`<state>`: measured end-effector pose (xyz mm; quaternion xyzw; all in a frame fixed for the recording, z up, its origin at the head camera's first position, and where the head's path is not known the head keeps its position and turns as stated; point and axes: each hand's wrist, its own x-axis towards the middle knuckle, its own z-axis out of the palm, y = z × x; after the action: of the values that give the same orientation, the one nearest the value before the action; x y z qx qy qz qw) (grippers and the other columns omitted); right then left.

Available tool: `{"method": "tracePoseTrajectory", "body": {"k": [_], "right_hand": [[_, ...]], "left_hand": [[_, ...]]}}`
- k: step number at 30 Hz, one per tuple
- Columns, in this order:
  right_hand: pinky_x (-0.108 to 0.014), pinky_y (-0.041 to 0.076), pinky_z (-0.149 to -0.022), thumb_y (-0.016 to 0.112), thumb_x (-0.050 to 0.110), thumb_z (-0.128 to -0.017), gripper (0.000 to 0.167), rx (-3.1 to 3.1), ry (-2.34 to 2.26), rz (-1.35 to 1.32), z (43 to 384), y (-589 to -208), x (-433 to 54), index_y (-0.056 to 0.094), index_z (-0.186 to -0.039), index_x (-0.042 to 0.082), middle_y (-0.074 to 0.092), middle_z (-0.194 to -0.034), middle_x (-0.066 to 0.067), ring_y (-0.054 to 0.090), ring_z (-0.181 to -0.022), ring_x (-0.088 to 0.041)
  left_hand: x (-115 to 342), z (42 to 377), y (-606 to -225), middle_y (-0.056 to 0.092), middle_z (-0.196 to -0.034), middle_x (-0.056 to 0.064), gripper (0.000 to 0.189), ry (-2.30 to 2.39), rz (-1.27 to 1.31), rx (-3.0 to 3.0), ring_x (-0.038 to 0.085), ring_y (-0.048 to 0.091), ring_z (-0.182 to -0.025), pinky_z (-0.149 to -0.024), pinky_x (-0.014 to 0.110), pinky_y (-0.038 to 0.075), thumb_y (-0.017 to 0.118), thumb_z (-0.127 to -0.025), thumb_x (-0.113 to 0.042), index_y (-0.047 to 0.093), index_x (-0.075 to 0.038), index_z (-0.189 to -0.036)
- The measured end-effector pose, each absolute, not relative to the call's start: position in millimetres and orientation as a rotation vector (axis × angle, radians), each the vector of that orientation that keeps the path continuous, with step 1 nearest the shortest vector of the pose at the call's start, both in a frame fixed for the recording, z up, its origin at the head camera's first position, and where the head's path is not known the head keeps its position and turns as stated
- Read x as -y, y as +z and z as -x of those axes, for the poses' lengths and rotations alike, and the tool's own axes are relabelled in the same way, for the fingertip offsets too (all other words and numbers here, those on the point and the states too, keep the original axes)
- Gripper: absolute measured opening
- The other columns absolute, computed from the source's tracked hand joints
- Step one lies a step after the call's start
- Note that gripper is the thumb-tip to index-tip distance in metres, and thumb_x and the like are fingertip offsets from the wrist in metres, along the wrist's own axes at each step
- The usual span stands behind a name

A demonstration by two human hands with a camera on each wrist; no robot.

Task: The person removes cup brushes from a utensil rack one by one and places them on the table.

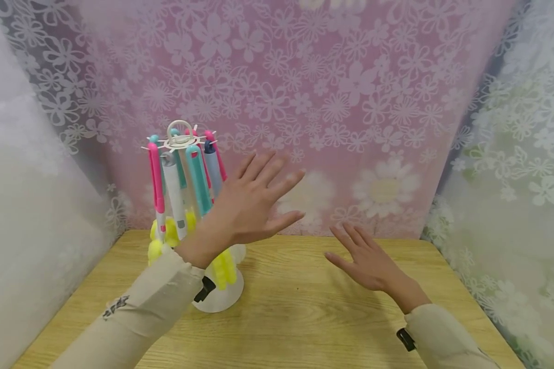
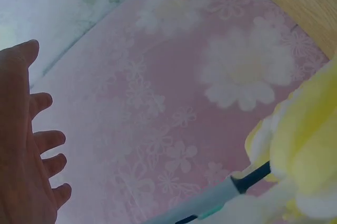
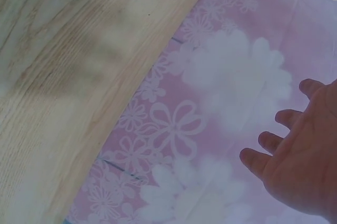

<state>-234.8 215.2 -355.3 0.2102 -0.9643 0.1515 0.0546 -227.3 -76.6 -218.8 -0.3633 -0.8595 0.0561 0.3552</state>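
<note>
A white rack (image 1: 181, 142) with a ring on top stands at the left of the table, bearing several long-handled sponge brushes. Their handles are pink (image 1: 155, 177), teal (image 1: 197, 177), white (image 1: 174, 197) and blue-grey; the sponge heads (image 1: 224, 269) are yellow and white. My left hand (image 1: 254, 202) is raised in front of the rack with its fingers spread, holding nothing and hiding part of the brushes. Beside it in the left wrist view are a sponge head (image 2: 305, 140) and a blue-grey handle (image 2: 210, 200). Over the table's right half, my right hand (image 1: 369, 264) holds nothing, fingers spread.
The wooden table (image 1: 295, 318) carries the rack's round white base (image 1: 219, 300). Behind it hangs a pink flowered cloth (image 1: 304, 92). Pale flowered sheets close off the left (image 1: 37, 195) and right (image 1: 526, 215) sides.
</note>
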Motion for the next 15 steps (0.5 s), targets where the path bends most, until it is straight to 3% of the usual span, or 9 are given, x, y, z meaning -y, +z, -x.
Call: {"method": "tracePoseTrajectory", "body": {"k": [15], "right_hand": [[-0.064, 0.01, -0.107, 0.035, 0.058, -0.096, 0.071, 2.882, 0.538, -0.702, 243.1, -337.8, -187.1, 0.012, -0.154, 0.024, 0.005, -0.159, -0.009, 0.002, -0.143, -0.038]], "left_hand": [[125.0, 220.4, -170.3, 0.034, -0.15, 0.012, 0.061, 0.158, 0.807, 2.198, 0.029, 0.022, -0.14, -0.115, 0.044, 0.007, 0.042, -0.093, -0.056, 0.044, -0.022, -0.144]]}}
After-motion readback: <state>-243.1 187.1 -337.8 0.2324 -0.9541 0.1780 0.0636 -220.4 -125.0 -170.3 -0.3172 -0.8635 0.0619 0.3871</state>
